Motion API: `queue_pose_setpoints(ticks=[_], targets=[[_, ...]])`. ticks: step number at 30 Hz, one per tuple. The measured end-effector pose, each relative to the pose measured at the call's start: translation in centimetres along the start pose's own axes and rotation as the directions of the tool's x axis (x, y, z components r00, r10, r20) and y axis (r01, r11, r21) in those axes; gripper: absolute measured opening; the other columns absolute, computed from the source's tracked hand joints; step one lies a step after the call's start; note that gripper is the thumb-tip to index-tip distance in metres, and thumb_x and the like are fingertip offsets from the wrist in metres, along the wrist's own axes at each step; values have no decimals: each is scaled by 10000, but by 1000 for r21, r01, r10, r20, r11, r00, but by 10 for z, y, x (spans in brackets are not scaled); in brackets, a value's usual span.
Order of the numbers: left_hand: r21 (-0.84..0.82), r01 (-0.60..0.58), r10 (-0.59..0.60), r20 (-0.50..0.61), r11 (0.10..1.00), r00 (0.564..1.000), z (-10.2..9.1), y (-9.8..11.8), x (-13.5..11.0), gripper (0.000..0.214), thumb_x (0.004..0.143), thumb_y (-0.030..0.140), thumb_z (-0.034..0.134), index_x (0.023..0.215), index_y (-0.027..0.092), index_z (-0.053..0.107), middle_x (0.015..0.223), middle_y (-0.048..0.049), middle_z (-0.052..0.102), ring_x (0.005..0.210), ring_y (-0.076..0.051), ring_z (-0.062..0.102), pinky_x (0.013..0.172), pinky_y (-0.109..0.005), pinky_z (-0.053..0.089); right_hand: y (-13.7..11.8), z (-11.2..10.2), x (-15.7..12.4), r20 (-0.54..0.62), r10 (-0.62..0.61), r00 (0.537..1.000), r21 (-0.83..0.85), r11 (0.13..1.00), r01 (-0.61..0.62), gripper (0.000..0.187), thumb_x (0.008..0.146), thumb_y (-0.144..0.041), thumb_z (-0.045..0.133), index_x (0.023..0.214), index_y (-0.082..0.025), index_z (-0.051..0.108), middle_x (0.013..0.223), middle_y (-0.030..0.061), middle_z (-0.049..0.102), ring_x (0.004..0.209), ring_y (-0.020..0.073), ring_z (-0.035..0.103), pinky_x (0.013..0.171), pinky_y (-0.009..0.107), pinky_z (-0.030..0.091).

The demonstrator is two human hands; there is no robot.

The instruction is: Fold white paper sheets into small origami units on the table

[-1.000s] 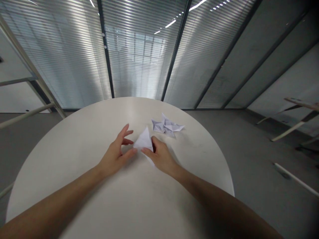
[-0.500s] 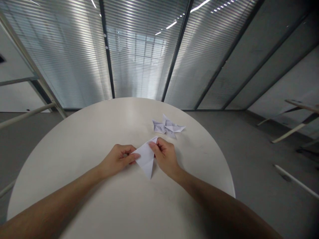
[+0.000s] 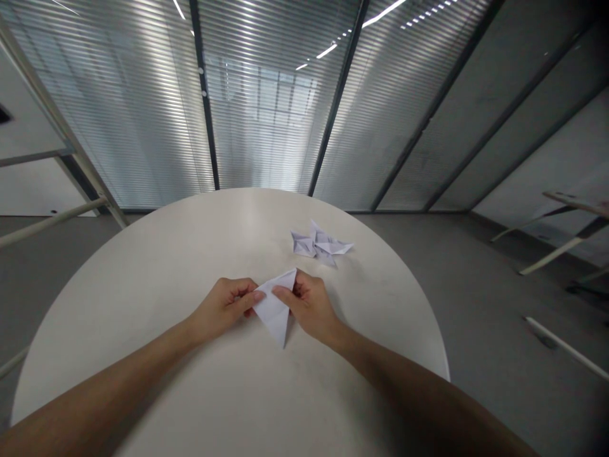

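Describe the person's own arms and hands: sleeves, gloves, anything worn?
Left forearm and right forearm bare, no sleeves in view. Left hand and right hand ungloved. No watch, bracelet, ring, cable or marking shows; some fingers are hidden.

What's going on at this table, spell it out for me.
A person is handling a folded white paper over a round white table. The left hand pinches its left corner, while the right hand grips its right side. One pointed end of it aims back toward the person. Farther out on the table lies a many-pointed paper shape, touched by neither hand; whether it is one piece or several is hard to tell.
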State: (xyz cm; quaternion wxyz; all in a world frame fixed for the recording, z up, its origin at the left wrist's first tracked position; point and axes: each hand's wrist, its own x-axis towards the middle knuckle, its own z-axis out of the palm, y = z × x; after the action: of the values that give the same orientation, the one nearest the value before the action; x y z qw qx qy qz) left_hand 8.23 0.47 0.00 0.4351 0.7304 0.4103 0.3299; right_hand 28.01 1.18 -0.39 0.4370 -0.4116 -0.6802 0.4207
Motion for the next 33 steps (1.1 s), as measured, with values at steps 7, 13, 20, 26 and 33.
queue_pose_setpoints(ticks=[7,13,20,26,33], targets=[[10,73,-74,63,997,995,1,3,0,362,868,440,499,704,131,594,556,29,533,511,-75,451,494,-182,330,-12,-7,1,-105,-20,994,47,999,25,361,870,-445,483,616,-187,482,503,-51,420,441,83,426,402,191,333],[-32,94,-92,74,995,993,1,2,-1,359,864,435,503,696,128,584,553,30,533,505,-74,448,488,-185,325,-11,-8,4,-83,19,996,119,993,-9,379,855,-459,488,596,-183,470,496,-50,413,434,81,425,392,189,345],[-46,8,-13,-111,999,994,-2,0,2,326,866,399,498,677,138,546,560,29,538,529,-83,481,530,-197,377,-7,-4,0,147,64,987,25,997,-68,362,870,-473,481,681,-167,527,552,-32,493,473,82,467,431,186,360],[-31,-5,0,-149,1000,989,-3,2,1,313,862,386,511,678,137,558,556,26,550,521,-85,491,524,-198,380,-5,-3,-1,150,29,988,-51,998,-22,361,882,-452,473,673,-163,536,560,-27,507,487,81,477,450,185,350],[-91,11,-37,-293,996,955,-7,1,2,316,850,399,530,673,140,566,550,26,567,518,-88,514,533,-196,404,-8,-2,-1,253,91,963,-130,990,-59,345,866,-374,492,594,-162,516,493,-36,490,438,69,446,426,178,313]])
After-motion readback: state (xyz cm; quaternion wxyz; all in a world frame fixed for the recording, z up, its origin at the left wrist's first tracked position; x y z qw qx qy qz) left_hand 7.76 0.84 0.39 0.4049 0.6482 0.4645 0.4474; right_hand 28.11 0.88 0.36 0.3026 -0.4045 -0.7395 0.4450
